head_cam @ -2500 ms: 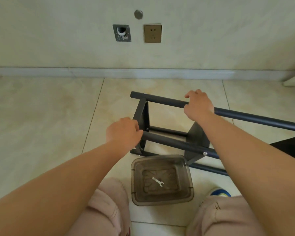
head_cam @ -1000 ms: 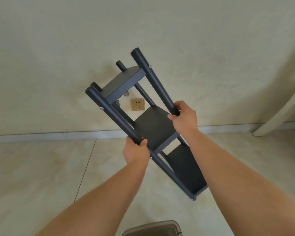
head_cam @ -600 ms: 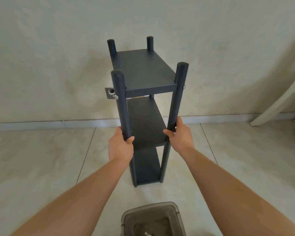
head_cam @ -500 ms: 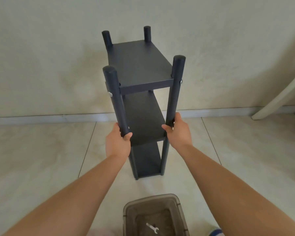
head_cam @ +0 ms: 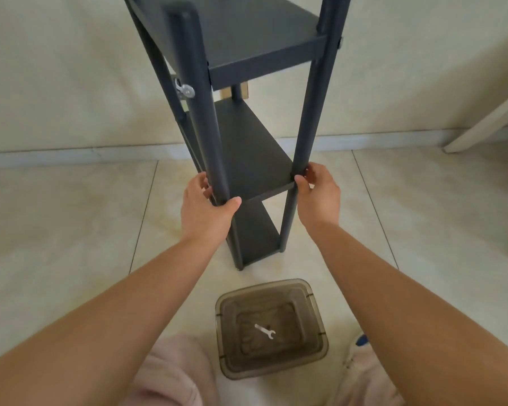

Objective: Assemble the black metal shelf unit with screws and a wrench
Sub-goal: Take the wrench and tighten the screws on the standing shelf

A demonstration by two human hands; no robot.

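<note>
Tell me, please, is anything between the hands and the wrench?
Nothing visible. The wrench lies uncovered in the open tub on the floor; both hands, left and right, grip the shelf posts.

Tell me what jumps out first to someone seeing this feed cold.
The black shelf unit stands upright on the tiled floor in the centre, towering toward the camera. The left hand grips its near left post and the right hand holds the near right post, both at the middle shelf. Below, a smoky plastic container holds a small wrench.
</note>
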